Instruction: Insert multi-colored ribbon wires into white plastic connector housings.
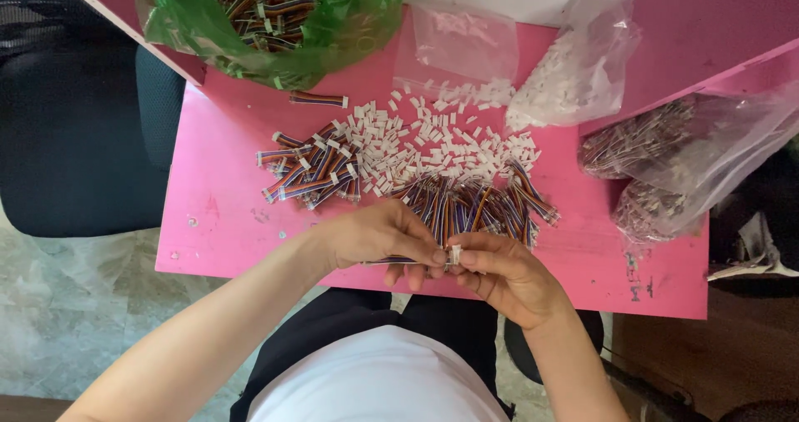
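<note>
My left hand pinches a short multicoloured ribbon cable near the front edge of the pink table. Meeting it from the right, my right hand holds a small white plastic connector between thumb and finger at the cable's end. Just behind my hands lies a pile of loose ribbon cables. Farther back is a scatter of white connectors, and to its left a heap of cables with white ends.
A green bag of cables stands at the back left. Clear bags of white connectors sit at the back, and clear bags of dark parts at the right. A dark chair stands left of the table.
</note>
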